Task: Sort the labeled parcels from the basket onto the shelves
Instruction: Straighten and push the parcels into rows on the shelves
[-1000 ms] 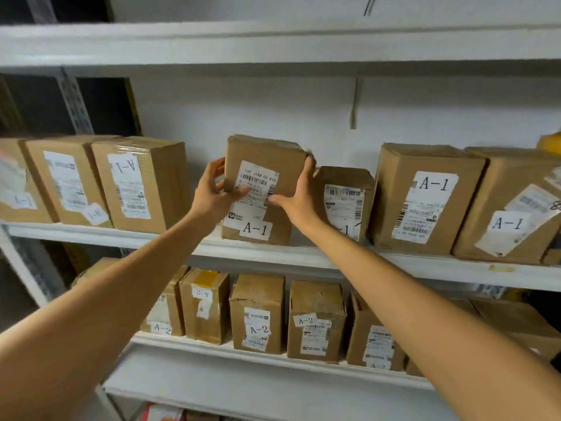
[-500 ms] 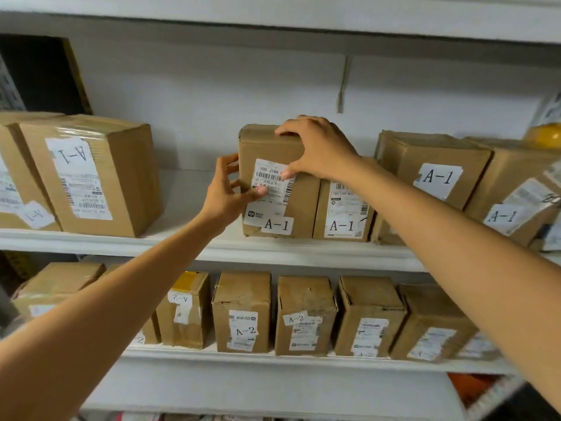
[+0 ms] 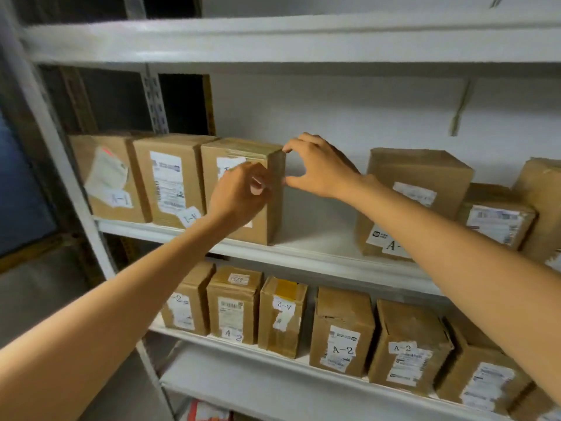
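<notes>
On the upper shelf (image 3: 318, 253), three brown A-1 parcels stand side by side at the left. My left hand (image 3: 239, 194) lies on the front of the rightmost of them, the labelled parcel (image 3: 274, 205), with its fingers curled at the parcel's front right edge. My right hand (image 3: 318, 168) holds the same parcel's right side, index finger on the top corner and thumb lower on the edge. A gap of bare shelf separates it from another A-1 parcel (image 3: 419, 177) to the right. The basket is out of view.
Two more A-1 parcels (image 3: 170, 177) stand left of the held one, and others (image 3: 498, 220) crowd the right end. The lower shelf (image 3: 273, 357) carries a row of several A-2 parcels (image 3: 343, 329). A grey upright (image 3: 60, 165) bounds the rack at the left.
Both hands have left the parcel set down beside the right group and moved left to the rightmost parcel of the left group. My view swung left with them.
</notes>
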### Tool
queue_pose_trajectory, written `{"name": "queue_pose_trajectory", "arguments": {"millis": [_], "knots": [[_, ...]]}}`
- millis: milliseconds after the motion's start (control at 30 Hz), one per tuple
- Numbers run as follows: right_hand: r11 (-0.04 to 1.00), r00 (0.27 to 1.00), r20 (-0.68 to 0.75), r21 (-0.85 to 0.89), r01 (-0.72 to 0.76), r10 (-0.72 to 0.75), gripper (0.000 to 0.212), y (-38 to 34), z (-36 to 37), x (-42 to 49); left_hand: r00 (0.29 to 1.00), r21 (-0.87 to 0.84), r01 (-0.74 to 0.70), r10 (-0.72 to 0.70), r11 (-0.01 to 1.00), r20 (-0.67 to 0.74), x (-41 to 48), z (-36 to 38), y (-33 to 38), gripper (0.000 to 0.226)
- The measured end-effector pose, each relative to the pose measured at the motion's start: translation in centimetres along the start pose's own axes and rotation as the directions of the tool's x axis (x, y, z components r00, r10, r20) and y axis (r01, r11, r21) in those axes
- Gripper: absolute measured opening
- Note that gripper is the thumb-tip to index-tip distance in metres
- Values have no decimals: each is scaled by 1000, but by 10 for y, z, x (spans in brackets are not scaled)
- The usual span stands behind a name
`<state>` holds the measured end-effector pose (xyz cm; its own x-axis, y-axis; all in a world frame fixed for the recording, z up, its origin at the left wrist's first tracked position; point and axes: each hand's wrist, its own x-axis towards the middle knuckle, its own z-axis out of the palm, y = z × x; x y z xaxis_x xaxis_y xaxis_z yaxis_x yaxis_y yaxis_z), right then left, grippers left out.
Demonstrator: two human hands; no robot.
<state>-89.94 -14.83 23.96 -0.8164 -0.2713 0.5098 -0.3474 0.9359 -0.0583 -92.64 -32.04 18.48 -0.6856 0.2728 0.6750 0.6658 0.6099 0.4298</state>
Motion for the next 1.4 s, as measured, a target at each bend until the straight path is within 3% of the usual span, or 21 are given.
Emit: {"name": "queue_pose_trajectory", "arguments": {"millis": [67, 167, 267, 433, 567, 700, 800, 1000, 1267, 1400], "knots": [[1000, 1000, -23, 27, 11, -11, 59, -22, 13, 15, 996, 145, 30, -18, 989, -86, -9, -27, -32, 19], [999, 997, -72, 33, 37, -34, 65, -47, 24, 34, 972, 169, 130, -91, 977, -217, -16, -59, -75, 31], [998, 998, -24, 6, 56, -55, 79, -66, 29, 53, 941, 148, 224, -175, 963, -289, -13, -82, -108, 54], [1000, 992, 127, -7, 20, -19, 90, -80, 34, 73, 872, -79, 473, -479, 878, -99, 4, -94, -171, 59], [999, 985, 171, -30, -14, 19, 82, -72, 44, 76, 839, -160, 539, -544, 827, 15, 2, -89, -191, 49], [999, 988, 149, 0, -42, 41, 76, -62, 41, 76, 808, -332, 565, -588, 756, 35, 6, -76, -198, 73], [999, 986, 162, 9, -47, 45, 74, -57, 39, 75, 801, -505, 555, -589, 661, 110, 11, -68, -200, 64], [996, 983, 160, 22, -90, 85, 71, -34, 23, 60, 821, -570, 559, -499, 602, 278, 8, -47, -177, 58], [982, 958, 231, -128, -142, 169, 75, 8, -22, 21, 885, -585, 466, -357, 664, 300, 0, -2, -126, 59], [977, 957, 204, -95, -191, 207, 79, 24, -30, 4, 888, -615, 460, -340, 641, 310, -1, 14, -106, 58]]}}
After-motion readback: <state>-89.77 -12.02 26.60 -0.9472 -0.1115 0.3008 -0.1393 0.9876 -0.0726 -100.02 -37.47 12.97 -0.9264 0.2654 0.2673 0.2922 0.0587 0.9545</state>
